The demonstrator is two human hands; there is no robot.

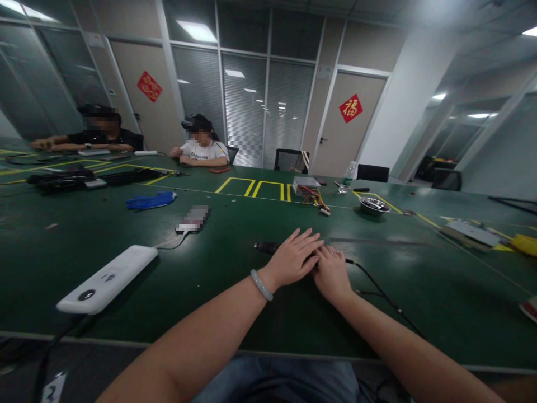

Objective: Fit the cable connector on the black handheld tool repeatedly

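Note:
A black corded tool with a narrow metal tip (264,247) lies across the green table in front of me, its tip pointing left. My left hand (297,255), with a pale bangle at the wrist, rests over the tool, its fingers stretched out and slightly apart. Beside it, my right hand (333,275) is curled closed around the tool's cable end, and the fingertips of both hands meet. A black cable (377,286) runs from the right hand toward the table's near edge. The tool's middle is hidden under my hands, so its exact kind does not show.
On the left lie a white power bank (113,280), a phone (195,218) wired to it and a blue glove (151,200). Farther back are a metal box with wires (306,184), a bottle (347,179) and a metal bowl (375,206). Two people sit across the table.

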